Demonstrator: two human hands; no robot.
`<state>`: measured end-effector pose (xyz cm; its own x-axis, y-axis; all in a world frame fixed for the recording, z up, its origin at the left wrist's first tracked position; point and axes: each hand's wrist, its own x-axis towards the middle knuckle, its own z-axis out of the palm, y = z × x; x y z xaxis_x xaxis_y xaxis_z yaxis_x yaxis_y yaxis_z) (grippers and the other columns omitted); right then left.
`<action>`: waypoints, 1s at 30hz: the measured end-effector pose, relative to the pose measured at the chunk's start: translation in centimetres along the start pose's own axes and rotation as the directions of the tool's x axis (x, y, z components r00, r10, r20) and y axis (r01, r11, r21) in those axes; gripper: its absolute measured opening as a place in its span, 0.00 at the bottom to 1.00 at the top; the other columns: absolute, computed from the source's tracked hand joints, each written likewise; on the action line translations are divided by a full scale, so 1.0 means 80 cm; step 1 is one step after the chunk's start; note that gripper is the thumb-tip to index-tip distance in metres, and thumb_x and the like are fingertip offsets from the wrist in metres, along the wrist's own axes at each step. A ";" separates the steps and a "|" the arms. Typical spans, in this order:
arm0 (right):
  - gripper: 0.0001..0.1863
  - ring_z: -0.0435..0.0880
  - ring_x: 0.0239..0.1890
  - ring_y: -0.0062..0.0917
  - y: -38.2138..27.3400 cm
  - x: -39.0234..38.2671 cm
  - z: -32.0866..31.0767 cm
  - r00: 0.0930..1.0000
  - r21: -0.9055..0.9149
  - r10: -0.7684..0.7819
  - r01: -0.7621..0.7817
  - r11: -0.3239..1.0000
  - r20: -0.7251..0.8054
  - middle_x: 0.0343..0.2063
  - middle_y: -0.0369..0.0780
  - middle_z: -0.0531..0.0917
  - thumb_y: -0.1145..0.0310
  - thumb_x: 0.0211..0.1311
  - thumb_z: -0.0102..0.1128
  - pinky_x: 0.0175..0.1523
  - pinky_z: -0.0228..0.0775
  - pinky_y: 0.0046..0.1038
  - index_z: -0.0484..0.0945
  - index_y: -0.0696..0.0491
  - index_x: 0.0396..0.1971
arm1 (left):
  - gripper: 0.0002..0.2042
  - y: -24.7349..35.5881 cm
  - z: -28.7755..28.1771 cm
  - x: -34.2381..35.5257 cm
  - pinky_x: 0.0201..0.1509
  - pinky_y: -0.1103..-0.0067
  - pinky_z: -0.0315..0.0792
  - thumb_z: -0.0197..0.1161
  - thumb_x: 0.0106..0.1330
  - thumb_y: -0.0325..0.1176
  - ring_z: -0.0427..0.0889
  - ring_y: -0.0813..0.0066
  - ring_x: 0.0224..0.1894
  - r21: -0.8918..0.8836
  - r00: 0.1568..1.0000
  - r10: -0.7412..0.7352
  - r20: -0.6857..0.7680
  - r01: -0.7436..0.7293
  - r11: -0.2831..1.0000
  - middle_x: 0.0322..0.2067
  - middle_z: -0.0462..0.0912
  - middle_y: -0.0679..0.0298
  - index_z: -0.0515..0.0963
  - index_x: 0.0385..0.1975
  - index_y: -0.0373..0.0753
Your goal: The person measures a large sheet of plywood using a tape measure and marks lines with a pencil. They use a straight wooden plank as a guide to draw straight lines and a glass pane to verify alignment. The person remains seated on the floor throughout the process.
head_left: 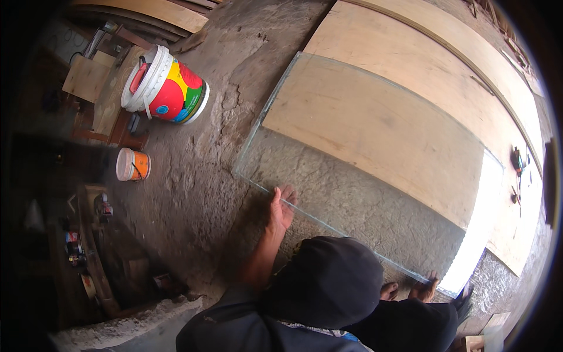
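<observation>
A large clear glass pane (358,193) spans the middle of the view, partly over a plywood sheet and partly over rough floor. Its right end shines white with glare. Along the near edge, toward the left corner, my left hand (283,206) grips the glass, with fingers showing through it. My right hand (424,288) has its fingers on the same edge near the right corner. A rounded dark cloth-covered form (328,281) hides much of the space between the hands and the right forearm. Bare toes (388,291) show beside the right hand.
Plywood sheets (375,53) lie beyond the glass, with a long wooden strip (451,50) on them. Small dark tools (516,161) rest at the right. A colourful paint bucket (176,88) and a small orange bucket (134,165) stand left, near wood scraps (88,79) and cluttered shelving (97,246).
</observation>
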<state>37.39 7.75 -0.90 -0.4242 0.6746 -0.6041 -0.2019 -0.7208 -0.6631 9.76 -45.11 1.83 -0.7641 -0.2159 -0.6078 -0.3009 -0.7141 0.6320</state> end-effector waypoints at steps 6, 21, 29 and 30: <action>0.18 0.75 0.48 0.21 -0.003 -0.004 0.005 0.990 -0.023 -0.013 0.016 1.000 0.141 0.45 0.32 0.80 0.54 0.71 0.62 0.53 0.66 0.26 0.77 0.51 0.51 | 0.37 -0.005 -0.012 -0.010 0.57 0.71 0.75 0.64 0.68 0.58 0.79 0.67 0.52 -0.020 1.000 -0.015 -0.019 0.014 1.000 0.61 0.77 0.59 0.66 0.68 0.38; 0.23 0.75 0.56 0.24 -0.006 -0.001 -0.005 0.999 -0.044 0.003 -0.005 0.999 -0.051 0.57 0.34 0.79 0.51 0.70 0.63 0.58 0.67 0.32 0.76 0.51 0.56 | 0.35 -0.008 -0.019 -0.016 0.65 0.64 0.70 0.66 0.66 0.57 0.79 0.63 0.55 -0.026 0.999 0.025 -0.028 -0.026 0.999 0.58 0.79 0.57 0.70 0.65 0.37; 0.21 0.84 0.46 0.35 0.013 -0.032 0.027 0.986 0.086 -0.002 0.017 0.996 -0.169 0.43 0.41 0.85 0.51 0.67 0.66 0.51 0.77 0.40 0.78 0.51 0.49 | 0.39 -0.009 -0.045 0.015 0.73 0.66 0.59 0.64 0.68 0.57 0.70 0.66 0.64 0.038 0.993 0.091 -0.075 -0.089 0.995 0.67 0.69 0.64 0.60 0.72 0.41; 0.22 0.85 0.47 0.37 0.011 -0.033 0.034 0.985 0.094 0.000 0.016 0.995 -0.172 0.46 0.44 0.85 0.51 0.66 0.66 0.50 0.79 0.41 0.77 0.53 0.50 | 0.42 -0.006 -0.050 0.022 0.77 0.66 0.52 0.63 0.69 0.58 0.64 0.66 0.70 0.058 0.994 0.101 -0.045 -0.098 0.993 0.72 0.63 0.64 0.54 0.75 0.42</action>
<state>35.91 4.89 1.29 -0.2657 0.6917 -0.6715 -0.2909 -0.7216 -0.6282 10.83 -47.79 -1.51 -0.7642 -0.3164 -0.5621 -0.2573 -0.6495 0.7155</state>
